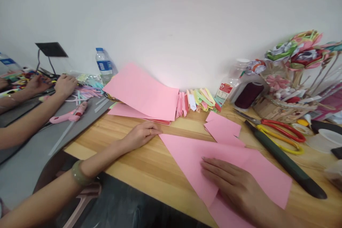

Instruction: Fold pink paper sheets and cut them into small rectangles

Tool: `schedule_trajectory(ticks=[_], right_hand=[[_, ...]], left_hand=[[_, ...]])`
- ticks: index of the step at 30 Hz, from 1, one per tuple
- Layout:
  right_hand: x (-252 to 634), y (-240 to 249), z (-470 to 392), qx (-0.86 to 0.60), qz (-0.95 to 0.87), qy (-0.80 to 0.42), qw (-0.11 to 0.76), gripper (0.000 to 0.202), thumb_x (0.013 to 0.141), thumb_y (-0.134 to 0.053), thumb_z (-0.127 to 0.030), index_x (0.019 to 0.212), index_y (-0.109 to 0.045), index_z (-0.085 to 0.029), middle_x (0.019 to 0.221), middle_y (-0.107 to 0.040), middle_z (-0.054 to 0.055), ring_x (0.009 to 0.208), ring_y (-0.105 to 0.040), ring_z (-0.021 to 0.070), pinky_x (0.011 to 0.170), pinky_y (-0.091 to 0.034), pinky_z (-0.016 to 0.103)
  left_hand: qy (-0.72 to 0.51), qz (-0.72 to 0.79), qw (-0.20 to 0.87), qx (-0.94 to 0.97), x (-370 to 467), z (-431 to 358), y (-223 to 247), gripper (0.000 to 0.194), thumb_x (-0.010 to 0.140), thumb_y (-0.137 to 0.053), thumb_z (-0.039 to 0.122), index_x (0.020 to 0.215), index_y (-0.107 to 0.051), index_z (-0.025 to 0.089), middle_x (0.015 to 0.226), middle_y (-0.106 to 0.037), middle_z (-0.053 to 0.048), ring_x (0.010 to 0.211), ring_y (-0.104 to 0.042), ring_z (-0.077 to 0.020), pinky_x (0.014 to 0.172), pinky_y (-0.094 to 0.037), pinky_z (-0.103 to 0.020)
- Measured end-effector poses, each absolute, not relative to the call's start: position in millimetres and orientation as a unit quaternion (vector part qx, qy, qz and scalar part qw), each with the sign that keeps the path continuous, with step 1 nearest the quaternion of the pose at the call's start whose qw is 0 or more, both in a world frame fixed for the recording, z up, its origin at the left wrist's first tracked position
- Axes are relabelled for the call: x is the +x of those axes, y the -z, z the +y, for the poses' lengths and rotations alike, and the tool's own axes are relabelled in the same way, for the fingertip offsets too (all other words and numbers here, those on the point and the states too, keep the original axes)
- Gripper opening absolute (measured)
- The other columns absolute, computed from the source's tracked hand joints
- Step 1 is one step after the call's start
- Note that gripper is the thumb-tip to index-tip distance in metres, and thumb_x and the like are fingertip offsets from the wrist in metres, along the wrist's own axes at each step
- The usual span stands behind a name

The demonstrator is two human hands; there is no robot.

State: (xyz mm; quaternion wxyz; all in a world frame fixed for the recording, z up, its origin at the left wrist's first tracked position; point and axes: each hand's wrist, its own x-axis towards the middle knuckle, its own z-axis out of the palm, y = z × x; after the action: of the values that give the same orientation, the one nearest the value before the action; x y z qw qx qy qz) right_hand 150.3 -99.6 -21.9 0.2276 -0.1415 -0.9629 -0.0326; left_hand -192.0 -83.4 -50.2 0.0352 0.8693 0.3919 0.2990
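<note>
A person's left hand (141,133), fingers drawn narrow, rests at the pointed left corner of a folded sheet of pink paper (184,153) on a light-brown wooden table (144,171); whether it pinches the tip cannot be told. The right hand (237,181) lies flat on the sheet, fingers straight and side by side. Bare wood separates the sheet's slanting left edge from the left forearm. Smaller cut pink paper pieces (223,128) meet its far edge, while a long, dark-green tool (285,162) lies just beside its right edge, limiting room there.
</note>
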Motion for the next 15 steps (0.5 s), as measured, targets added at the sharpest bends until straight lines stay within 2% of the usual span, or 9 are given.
schedule_trajectory(ticks=[7, 15], right_hand=[[147.2, 19.6, -99.9, -0.129, -0.964, 0.063, 0.223, 0.037, 0.083, -0.035, -0.005, 0.104, -0.065, -0.013, 0.105, -0.066, 0.009, 0.097, -0.062, 0.0189, 0.081, -0.052, 0.031], [147.1, 20.6, -100.0, -0.139, -0.966, 0.070, 0.209, 0.038, 0.080, -0.036, -0.002, 0.102, -0.065, -0.011, 0.105, -0.066, 0.010, 0.096, -0.062, 0.0203, 0.079, -0.054, 0.034]], left_hand=[[-0.267, 0.448, 0.034, 0.853, -187.9, -85.4, 48.8, 0.024, 0.090, -0.045, 0.027, 0.092, -0.067, 0.019, 0.079, -0.060, -0.006, 0.074, -0.055, -0.0131, 0.067, -0.046, -0.025], [-0.280, 0.413, 0.030, 0.866, -189.6, -84.1, 47.0, 0.026, 0.090, -0.042, 0.018, 0.096, -0.067, 0.019, 0.083, -0.058, -0.006, 0.077, -0.053, -0.0128, 0.068, -0.044, -0.024]])
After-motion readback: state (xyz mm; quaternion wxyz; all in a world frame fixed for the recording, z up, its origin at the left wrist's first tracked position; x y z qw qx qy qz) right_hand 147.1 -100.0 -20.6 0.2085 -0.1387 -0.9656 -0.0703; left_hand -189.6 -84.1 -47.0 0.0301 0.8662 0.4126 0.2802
